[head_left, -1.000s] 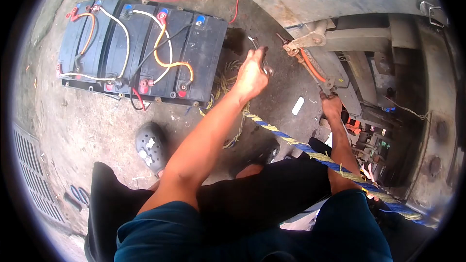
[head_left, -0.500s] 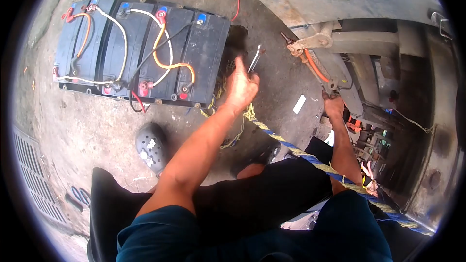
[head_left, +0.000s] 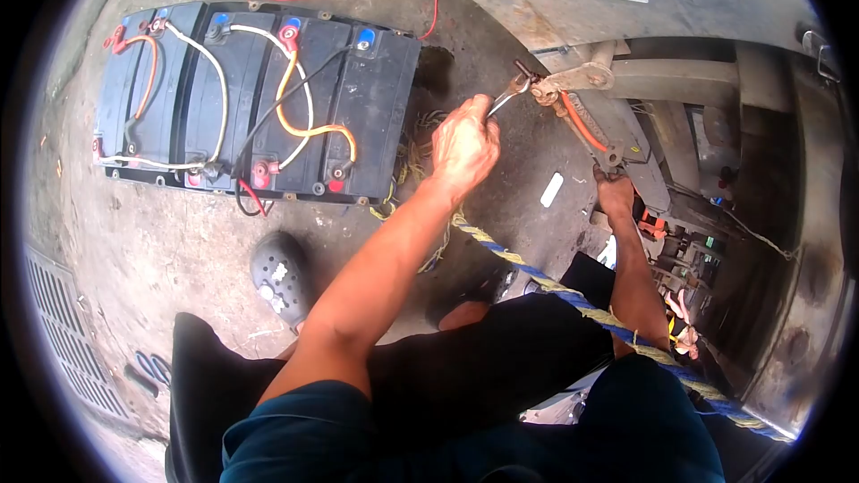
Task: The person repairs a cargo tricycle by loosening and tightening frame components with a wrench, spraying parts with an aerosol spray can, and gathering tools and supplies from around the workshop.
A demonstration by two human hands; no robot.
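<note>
My left hand is closed around a metal wrench. The wrench's jaw end is at a rusty bolt beside the pivot joint of the machine; whether the jaw sits fully around the bolt I cannot tell. From that joint a metal link with an orange rod or hose along it slants down to the right. At the link's lower end my right hand is closed, its fingers curled. What exactly they grip is hidden.
Several black batteries joined by cables stand on the concrete at left. A blue-and-yellow rope runs across in front of my legs. A grey metal panel overhangs the upper right. A floor grate lies at lower left.
My left hand has moved up and to the right, bringing the wrench from over the floor to the rusty bolt. My right hand has stayed at the link's lower end.
</note>
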